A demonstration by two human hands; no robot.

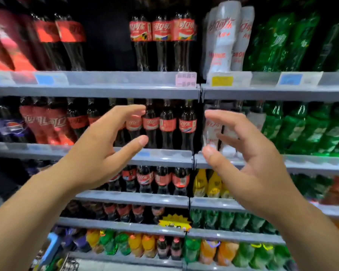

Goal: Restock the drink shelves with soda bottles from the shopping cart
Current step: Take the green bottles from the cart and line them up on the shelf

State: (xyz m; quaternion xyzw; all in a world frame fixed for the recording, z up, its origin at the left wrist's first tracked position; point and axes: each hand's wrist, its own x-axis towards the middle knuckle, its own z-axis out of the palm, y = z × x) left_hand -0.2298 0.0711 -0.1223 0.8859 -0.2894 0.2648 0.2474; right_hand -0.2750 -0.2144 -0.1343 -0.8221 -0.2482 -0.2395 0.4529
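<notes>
Hands held nothing: your left hand (98, 151) and right hand (249, 153) hovered apart, fingers curved, before bottles (167, 124) on the shelf (164, 156); a careless reach could have toppled the front row.

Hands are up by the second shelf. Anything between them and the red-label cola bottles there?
Nothing visible does. The left hand and right hand are both empty and spread in front of the red-label cola bottles; only the shelf's low front rail runs across the bottles' bases.
</notes>
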